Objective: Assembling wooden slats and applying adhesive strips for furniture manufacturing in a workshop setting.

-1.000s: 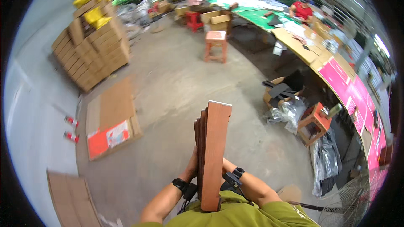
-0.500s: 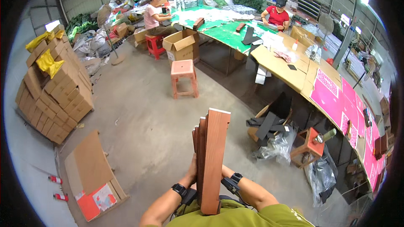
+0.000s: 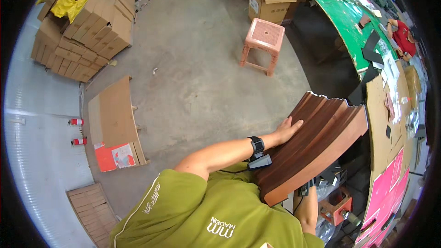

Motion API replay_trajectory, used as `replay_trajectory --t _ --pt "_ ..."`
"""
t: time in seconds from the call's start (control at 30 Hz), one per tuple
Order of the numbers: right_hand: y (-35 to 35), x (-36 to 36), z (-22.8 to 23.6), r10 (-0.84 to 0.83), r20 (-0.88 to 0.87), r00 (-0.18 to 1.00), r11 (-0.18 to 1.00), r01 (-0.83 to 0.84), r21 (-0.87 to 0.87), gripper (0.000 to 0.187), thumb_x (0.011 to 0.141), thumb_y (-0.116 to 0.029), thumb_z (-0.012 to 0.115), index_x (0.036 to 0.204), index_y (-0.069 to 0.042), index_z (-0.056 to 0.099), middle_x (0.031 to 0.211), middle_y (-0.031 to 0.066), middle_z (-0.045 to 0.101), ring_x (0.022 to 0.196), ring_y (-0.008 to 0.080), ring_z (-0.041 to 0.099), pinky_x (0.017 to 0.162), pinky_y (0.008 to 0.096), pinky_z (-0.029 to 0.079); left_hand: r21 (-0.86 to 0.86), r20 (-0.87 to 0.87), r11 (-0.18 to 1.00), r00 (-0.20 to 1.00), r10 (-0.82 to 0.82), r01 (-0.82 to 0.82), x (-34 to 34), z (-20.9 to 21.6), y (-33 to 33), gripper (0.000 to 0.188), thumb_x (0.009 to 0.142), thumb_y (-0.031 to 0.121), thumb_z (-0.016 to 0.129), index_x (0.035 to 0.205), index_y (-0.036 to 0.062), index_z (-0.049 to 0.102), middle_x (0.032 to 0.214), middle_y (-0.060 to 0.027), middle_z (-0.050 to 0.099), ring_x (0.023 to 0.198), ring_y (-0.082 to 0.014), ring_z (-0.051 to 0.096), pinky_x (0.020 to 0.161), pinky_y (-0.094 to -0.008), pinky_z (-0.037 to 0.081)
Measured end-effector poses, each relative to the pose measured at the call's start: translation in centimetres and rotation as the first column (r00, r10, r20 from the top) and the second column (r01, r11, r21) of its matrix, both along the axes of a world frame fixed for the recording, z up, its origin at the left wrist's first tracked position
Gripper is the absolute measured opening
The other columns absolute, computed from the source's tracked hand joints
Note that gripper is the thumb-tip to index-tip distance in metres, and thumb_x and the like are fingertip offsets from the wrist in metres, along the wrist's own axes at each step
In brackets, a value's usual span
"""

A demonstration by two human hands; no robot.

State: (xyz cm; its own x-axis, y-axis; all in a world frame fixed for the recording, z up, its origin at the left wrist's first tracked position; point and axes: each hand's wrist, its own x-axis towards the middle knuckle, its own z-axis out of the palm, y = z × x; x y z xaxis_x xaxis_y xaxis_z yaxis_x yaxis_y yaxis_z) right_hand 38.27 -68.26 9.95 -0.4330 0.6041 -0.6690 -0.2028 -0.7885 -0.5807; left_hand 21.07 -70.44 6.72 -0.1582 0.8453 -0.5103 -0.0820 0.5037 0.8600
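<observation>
A stack of reddish-brown moulding strips (image 3: 317,142) with a wavy, stepped side is held up in front of my body, tilted to the right. My left hand (image 3: 288,131) lies against its ridged left side, fingers pressed along the strips. On the right side, my right forearm (image 3: 308,209) runs up to the stack from below and supports it; the strips hide that hand's fingers. Dark bands with small devices are on both wrists.
A pinkish plastic stool (image 3: 265,36) and an open cardboard box (image 3: 275,7) stand ahead. Long tables with green (image 3: 340,23) and pink (image 3: 390,179) coverings run along the right. Stacked cartons (image 3: 87,27) and a flat cardboard sheet (image 3: 115,115) lie left. Another person (image 3: 404,39) sits far right.
My view has turned down and to the right. The stack has swung from upright at centre to a rightward tilt, showing its ridged side. My left arm now reaches across to it.
</observation>
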Motion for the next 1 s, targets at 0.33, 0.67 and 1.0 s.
replay_trajectory --t 0.33,0.67,1.0 --pt "23.2 -6.0 -1.1 0.0 0.044 0.999 1.0 0.0 0.019 0.054 0.099 -0.047 0.039 0.138 -0.009 0.041 0.137 0.0091 0.046 0.117 0.025 0.049 0.093 0.0368 0.045 -0.024 -0.001 0.999 0.999 0.038 -0.038 -7.8 -2.0 22.2 0.1 0.09 0.071 0.029 0.147 -0.01 0.014 0.154 -0.028 0.014 0.145 -0.0354 0.012 0.118 -0.0391 0.012" --pt "44.3 -12.4 -0.9 -0.038 0.058 0.998 0.999 0.037 0.005 0.053 0.099 -0.046 0.04 0.137 -0.009 0.042 0.136 0.009 0.047 0.115 0.0249 0.05 0.092 0.0365 0.046 0.012 -0.018 0.997 0.997 0.071 -0.071 -13.4 -0.6 42.8 0.1 0.09 0.071 0.03 0.145 -0.0121 0.018 0.151 -0.0301 0.021 0.143 -0.0378 0.017 0.117 -0.0407 0.016" --pt "62.2 -19.3 -3.6 -0.079 0.039 0.996 0.996 0.081 -0.041 0.052 0.099 -0.045 0.04 0.136 -0.01 0.043 0.135 0.0089 0.048 0.114 0.0247 0.052 0.091 0.0361 0.047 -0.024 0.025 0.998 0.998 -0.058 0.059 -19.6 -4.1 61.5 0.099 0.092 0.069 0.028 0.146 -0.0118 0.013 0.155 -0.0271 0.013 0.147 -0.0329 0.009 0.119 -0.0372 0.01"
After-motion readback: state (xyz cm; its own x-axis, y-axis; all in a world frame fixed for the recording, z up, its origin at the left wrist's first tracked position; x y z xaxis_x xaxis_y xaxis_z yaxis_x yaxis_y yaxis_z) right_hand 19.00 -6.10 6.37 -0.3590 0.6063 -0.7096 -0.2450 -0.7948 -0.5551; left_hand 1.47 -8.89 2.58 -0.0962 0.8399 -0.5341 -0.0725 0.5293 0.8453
